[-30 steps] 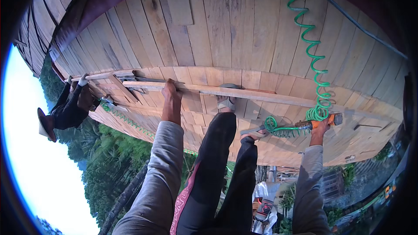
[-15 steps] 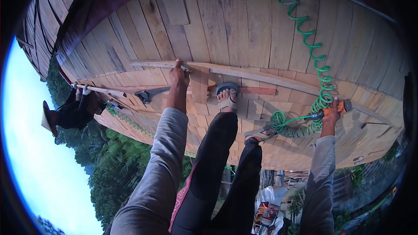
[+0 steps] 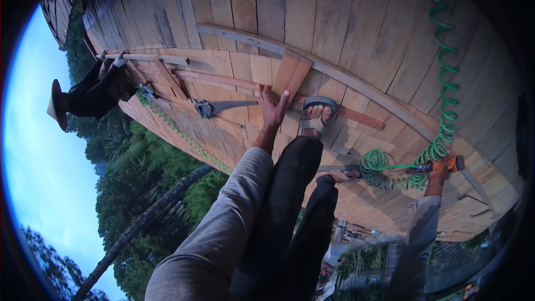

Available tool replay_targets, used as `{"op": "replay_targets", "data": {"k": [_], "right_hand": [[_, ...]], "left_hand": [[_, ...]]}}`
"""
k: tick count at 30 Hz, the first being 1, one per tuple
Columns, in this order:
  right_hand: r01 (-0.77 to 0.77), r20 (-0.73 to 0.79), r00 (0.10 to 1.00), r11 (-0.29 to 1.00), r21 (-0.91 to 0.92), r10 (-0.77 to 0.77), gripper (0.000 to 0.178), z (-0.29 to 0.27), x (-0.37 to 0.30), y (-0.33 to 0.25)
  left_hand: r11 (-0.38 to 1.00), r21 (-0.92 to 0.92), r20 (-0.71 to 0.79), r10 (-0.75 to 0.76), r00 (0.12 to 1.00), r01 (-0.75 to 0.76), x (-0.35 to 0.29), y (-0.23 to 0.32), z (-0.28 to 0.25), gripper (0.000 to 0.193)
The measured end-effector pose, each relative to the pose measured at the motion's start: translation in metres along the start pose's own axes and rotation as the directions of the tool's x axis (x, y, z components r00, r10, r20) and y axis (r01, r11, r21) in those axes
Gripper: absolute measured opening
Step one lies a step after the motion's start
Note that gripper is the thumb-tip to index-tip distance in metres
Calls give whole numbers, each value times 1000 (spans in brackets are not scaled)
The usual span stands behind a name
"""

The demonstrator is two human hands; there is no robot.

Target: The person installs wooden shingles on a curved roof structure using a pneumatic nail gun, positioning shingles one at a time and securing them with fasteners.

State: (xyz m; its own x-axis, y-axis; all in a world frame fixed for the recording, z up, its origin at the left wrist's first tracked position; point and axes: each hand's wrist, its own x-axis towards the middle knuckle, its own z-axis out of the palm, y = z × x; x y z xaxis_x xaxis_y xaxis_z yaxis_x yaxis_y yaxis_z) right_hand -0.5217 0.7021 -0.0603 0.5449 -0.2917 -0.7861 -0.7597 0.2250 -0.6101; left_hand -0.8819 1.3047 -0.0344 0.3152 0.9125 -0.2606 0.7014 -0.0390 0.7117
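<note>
My left hand (image 3: 272, 110) is at the lower edge of a reddish wooden shingle (image 3: 295, 71), thumb and fingers stretched apart and touching it. The shingle's upper end meets a long thin wooden batten (image 3: 345, 77) lying across the boards. Over at the right, my right hand (image 3: 437, 174) is wrapped round an orange air nail gun (image 3: 455, 164). A green coiled air hose (image 3: 446, 112) runs to the tool, with loops bunched beside my hand. My sandalled foot (image 3: 316, 117) stands just right of the shingle, on the sloping shingled surface.
A handsaw (image 3: 214, 107) lies left of my hand. A reddish strip (image 3: 223, 79) crosses the shingles, and another strip (image 3: 359, 117) lies by my foot. At the far left a person in a conical hat (image 3: 92, 100) holds a wooden strip. Trees (image 3: 161, 156) stand beyond the edge.
My left hand has left the batten and come down to the shingle's lower edge. The shingle now sits more tilted in view, as the whole view has turned. The nail gun stays in my right hand.
</note>
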Motion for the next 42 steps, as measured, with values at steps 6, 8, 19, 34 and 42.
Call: {"op": "replay_targets", "data": {"k": [6, 8, 19, 34, 42], "right_hand": [[53, 108, 993, 990, -132, -39, 42, -39, 11, -4], [-64, 118, 990, 988, -142, 81, 38, -21, 14, 18], [-73, -142, 989, 976, -203, 45, 36, -22, 17, 18], [25, -38, 999, 985, -170, -32, 11, -12, -16, 7], [511, 47, 846, 781, -360, -532, 50, -36, -115, 0]], "left_hand": [[958, 278, -22, 81, 996, -72, -45, 22, 37, 113], [937, 343, -78, 99, 992, -67, -43, 5, 21, 110], [914, 403, -156, 116, 981, -44, -54, -1, 35, 102], [950, -295, -152, -153, 976, 103, 23, 93, 32, 106], [768, -384, 380, -375, 846, 513, 120, 71, 38, 85]]}}
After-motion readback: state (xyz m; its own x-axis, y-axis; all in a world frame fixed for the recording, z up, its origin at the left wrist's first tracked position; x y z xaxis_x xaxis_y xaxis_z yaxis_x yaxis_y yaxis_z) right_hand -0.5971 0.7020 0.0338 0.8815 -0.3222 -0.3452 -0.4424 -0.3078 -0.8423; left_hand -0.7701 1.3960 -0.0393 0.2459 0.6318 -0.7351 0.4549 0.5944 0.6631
